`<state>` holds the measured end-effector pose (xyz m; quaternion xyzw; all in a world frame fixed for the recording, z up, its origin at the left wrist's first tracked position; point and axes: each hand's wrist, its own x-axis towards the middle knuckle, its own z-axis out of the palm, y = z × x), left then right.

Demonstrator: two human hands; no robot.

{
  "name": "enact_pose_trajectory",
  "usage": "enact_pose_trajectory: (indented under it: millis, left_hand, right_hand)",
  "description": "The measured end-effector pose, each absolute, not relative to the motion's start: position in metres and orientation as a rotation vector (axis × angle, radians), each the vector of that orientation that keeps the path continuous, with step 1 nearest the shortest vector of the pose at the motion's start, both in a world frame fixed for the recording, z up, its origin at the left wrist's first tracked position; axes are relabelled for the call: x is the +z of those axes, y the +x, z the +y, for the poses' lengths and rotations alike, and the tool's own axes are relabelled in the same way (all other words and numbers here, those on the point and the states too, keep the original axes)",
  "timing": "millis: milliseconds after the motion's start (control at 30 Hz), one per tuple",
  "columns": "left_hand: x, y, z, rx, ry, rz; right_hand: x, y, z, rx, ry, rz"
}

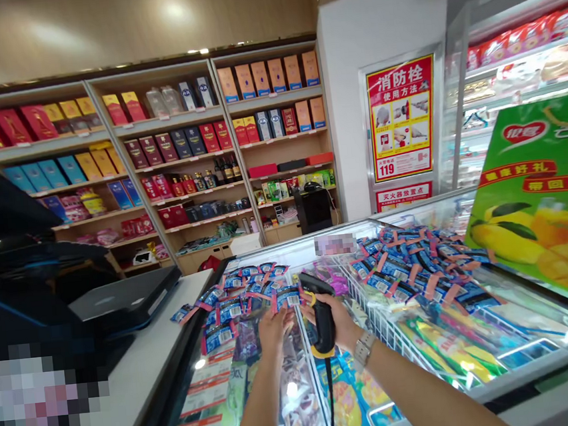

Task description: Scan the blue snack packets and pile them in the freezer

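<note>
My right hand (pixel 342 321) is wrapped round a black and yellow barcode scanner (pixel 323 316), its cable hanging down towards me. The scanner's head tilts up and to the left, close to a small blue packet (pixel 287 298) with a white barcode label. At the lower edge of that packet, the fingers of my left hand (pixel 273 328) are bent and appear to pinch it. Many similar packets (pixel 230 308) with pinkish ends lie on the freezer's glass top (pixel 291 390) around and beyond my left hand. A larger heap of packets (pixel 414 261) covers the glass to the right.
Under the glass are wire baskets (pixel 374 311) of frozen goods. A green mango gift box (pixel 545 208) stands at right. Left is a white counter (pixel 150 360) with a black device (pixel 126 298). Shelves of boxed goods (pixel 177 146) line the back wall.
</note>
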<state>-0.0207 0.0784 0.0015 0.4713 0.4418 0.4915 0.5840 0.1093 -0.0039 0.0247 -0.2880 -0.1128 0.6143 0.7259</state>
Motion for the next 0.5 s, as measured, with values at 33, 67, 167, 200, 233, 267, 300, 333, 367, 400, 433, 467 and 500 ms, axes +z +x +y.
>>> enact_pose_trajectory:
  millis: [33,67,167,200,233,267,300,333,367,400,433,467,500]
  left_hand:
    - [0.004,-0.022,0.077,1.147,1.056,1.007]
    - [0.007,-0.024,0.076,1.146,1.024,0.988]
    - [0.012,-0.028,0.075,1.141,1.006,0.98]
    - [0.013,-0.029,0.075,1.146,1.018,0.984]
    - [0.012,-0.031,0.076,1.154,1.031,0.986]
    - [0.012,-0.032,0.077,1.168,1.044,0.988]
    - [0.01,-0.034,0.079,1.193,1.053,0.994]
    - [0.009,-0.036,0.08,1.228,1.058,0.998]
    - [0.007,-0.038,0.082,1.275,1.061,1.003]
    - [0.005,-0.04,0.084,1.325,1.06,1.007]
    - [0.003,-0.043,0.086,1.373,1.057,1.008]
    - [0.001,-0.045,0.088,1.412,1.055,1.005]
    - [0.0,-0.047,0.09,1.441,1.052,1.003]
  right_hand:
    - [0.026,0.11,-0.005,1.362,-0.656,-0.242]
    - [0.027,0.11,-0.005,1.366,-0.677,-0.241]
    - [0.028,0.112,-0.006,1.349,-0.744,-0.29]
    - [0.029,0.113,-0.007,1.33,-0.761,-0.32]
    - [0.029,0.114,-0.007,1.303,-0.775,-0.355]
    - [0.031,0.115,-0.008,1.27,-0.788,-0.394]
    - [0.032,0.116,-0.009,1.237,-0.807,-0.439]
    - [0.035,0.117,-0.011,1.208,-0.834,-0.492]
    - [0.037,0.118,-0.013,1.188,-0.871,-0.558]
    - [0.04,0.119,-0.015,1.181,-0.921,-0.642]
    - [0.043,0.119,-0.018,1.176,-0.986,-0.741]
    - [0.045,0.12,-0.02,1.156,-1.061,-0.847]
    - [0.046,0.119,-0.023,1.122,-1.137,-0.952]
